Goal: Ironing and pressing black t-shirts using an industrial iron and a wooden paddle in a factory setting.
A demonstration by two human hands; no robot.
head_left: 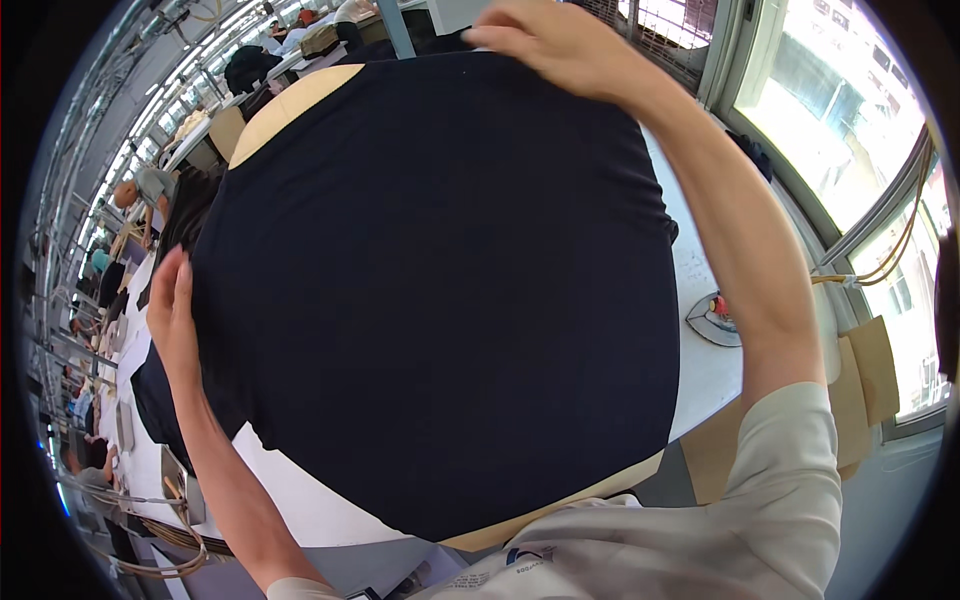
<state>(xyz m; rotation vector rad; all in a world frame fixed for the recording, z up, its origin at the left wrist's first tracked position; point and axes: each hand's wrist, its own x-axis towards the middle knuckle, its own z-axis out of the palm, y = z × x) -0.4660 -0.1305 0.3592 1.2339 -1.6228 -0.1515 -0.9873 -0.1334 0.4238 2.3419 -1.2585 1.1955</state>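
Note:
A large dark navy knit garment (430, 290) lies spread out over a tan board (297, 112), whose rounded corner shows at the far left; a tan strip also shows along the near edge. My left hand (174, 320) is at the garment's left edge, its fingers stretched away from me and the thumb beside them. Across the far edge reaches my right hand (550, 45), slightly blurred, with fingers extended to the left and nothing visible in them. Most of the board is hidden under the cloth.
An iron (712, 322) rests on the white table (700, 385) right of the garment. Brown cardboard sheets (865, 385) lean beside the window at right. More dark cloth (160, 400) lies at left. Several people work along tables at far left, including a bent person (150, 190).

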